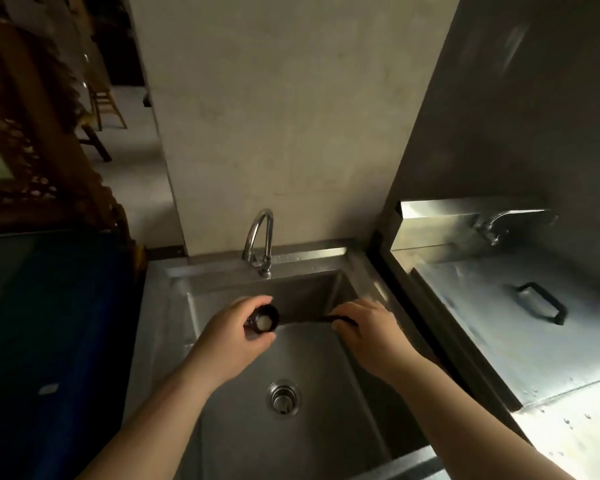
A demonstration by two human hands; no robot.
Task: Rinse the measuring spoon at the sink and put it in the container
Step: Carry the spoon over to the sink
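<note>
Spoon (293,319) level, bowl left, handle right, over sink (326,375)

Beyond the basin: metal counter, stool and carved wood

A steel lid (492,327) with a black handle (542,303) lay on the counter (568,441) at right; a wooden stool (106,105) stood far left, beside what looked like carved dark wood (32,161).

Two hands show: the left hand (234,332) and the right hand (364,329). Between them is one black spoon (265,318). There is one steel sink (326,393) with one drain (283,396) and one curved tap (260,237). To the right lies one metal lid (482,337) carrying one black handle (542,303). Far left stands one wooden stool (106,100).
</note>
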